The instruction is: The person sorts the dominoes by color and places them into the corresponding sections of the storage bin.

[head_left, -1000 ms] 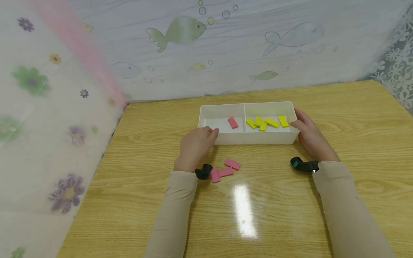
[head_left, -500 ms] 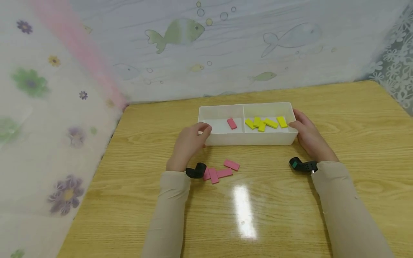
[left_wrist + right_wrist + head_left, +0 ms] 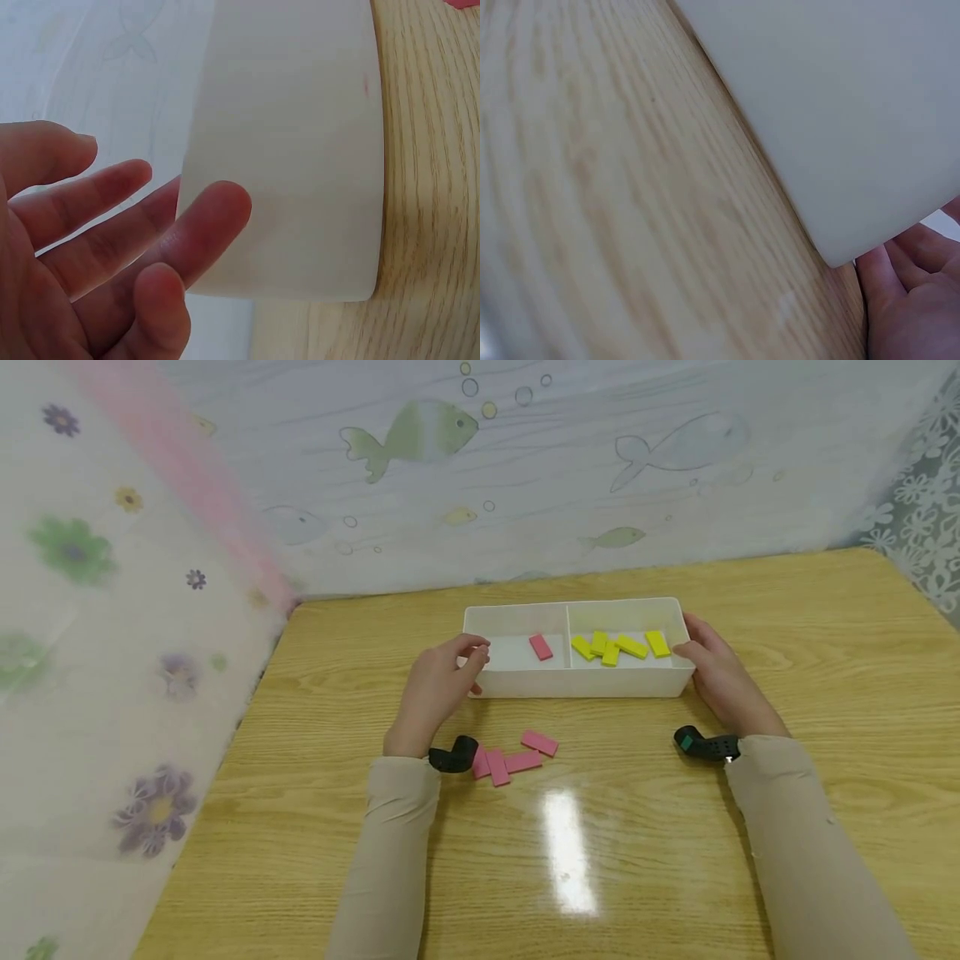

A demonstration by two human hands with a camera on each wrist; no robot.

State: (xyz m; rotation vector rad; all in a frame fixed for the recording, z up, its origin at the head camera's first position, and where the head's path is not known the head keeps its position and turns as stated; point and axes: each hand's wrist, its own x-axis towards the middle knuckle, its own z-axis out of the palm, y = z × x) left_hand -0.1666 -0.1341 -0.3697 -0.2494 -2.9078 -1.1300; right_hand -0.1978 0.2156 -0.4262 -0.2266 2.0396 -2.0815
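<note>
A white two-compartment box (image 3: 577, 683) stands on the table in the head view. One pink tile (image 3: 541, 647) lies in its left compartment, several yellow tiles (image 3: 632, 647) in the right one. My left hand (image 3: 438, 685) is at the box's left end, fingers loosely spread and holding nothing; in the left wrist view its fingertips (image 3: 225, 206) overlap the white wall, and contact is unclear. My right hand (image 3: 723, 681) holds the right end, thumb at the rim and fingers along the outside. In front of the box, several pink tiles (image 3: 522, 762) lie partly overlapping near my left wrist.
The wood-grain table (image 3: 630, 827) extends on all sides of the box. Behind it rises a wall covering (image 3: 540, 493) with fish drawings, and a flowered covering (image 3: 157, 693) borders the left edge. Black wrist straps (image 3: 705, 744) sit on both wrists.
My left hand has come off the box's front left rim and shifted left, its fingers spreading apart. More of the pink tiles beside that wrist now shows. My right hand and the box stay put.
</note>
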